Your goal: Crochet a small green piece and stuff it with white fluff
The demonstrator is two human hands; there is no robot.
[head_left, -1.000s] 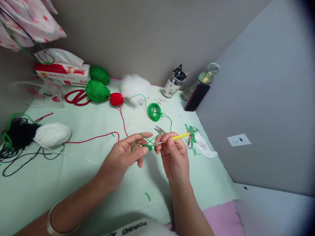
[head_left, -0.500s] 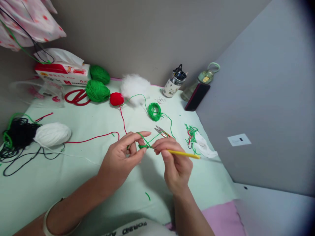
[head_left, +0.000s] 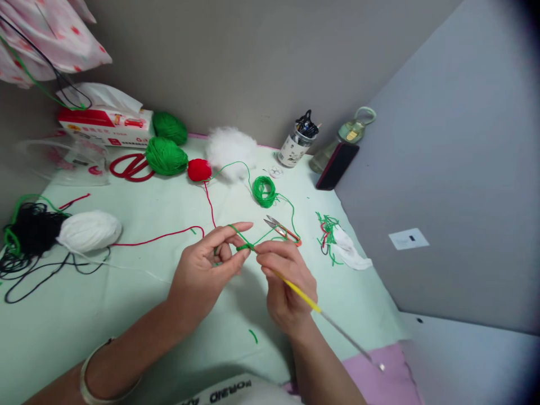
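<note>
Right hand (head_left: 291,287): fingers curled together in a pen grip on a yellow-handled crochet hook (head_left: 301,292); shaft slanting from 10 o'clock at the working end to 4 o'clock at the butt; hook tip too small to make out. Left hand (head_left: 198,275): thumb and fingers pinched on small green crochet stitches (head_left: 243,247); forefinger extended, green strand (head_left: 240,229) across it. The stitches lie at 10 o'clock from the right fingertips, just beside them; left thumb nearer, touching.

Surface: pale green tablecloth (head_left: 126,315). Beyond, by direction from the stitches: orange-handled thread snips (head_left: 284,229), between 1 and 2 o'clock; yarn clippings (head_left: 327,225), 2; white yarn ball (head_left: 90,230), 9; green yarn coil (head_left: 264,192), 12; red yarn ball (head_left: 199,170), 11.

Room: grey wall (head_left: 253,67) behind, 12.
</note>
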